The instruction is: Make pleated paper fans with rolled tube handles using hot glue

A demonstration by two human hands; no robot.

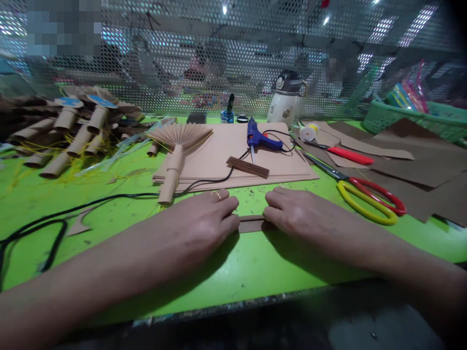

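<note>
Between my hands, low on the green table, lies a narrow strip of folded brown paper (pixel 251 223). Its left end is in the closed fingers of my left hand (pixel 204 221), which wears a ring. My right hand (pixel 297 211) has its fingers curled on the right end. Just beyond them a small pleated stack of brown paper (pixel 248 166) rests on flat brown sheets (pixel 215 167). A blue glue gun (pixel 264 137) stands on those sheets. To the left, a paper fan with a rolled-tube handle (pixel 173 170) leans over the sheets' edge.
Scissors with red and yellow handles (pixel 368 194) and a red-handled cutter (pixel 346 154) lie right. Paper tubes with yellow string (pixel 76 136) pile up left. A black cable (pixel 120 196) crosses the table (pixel 204 287). A flask (pixel 284 102) and green basket (pixel 397 116) stand behind, before a perforated screen.
</note>
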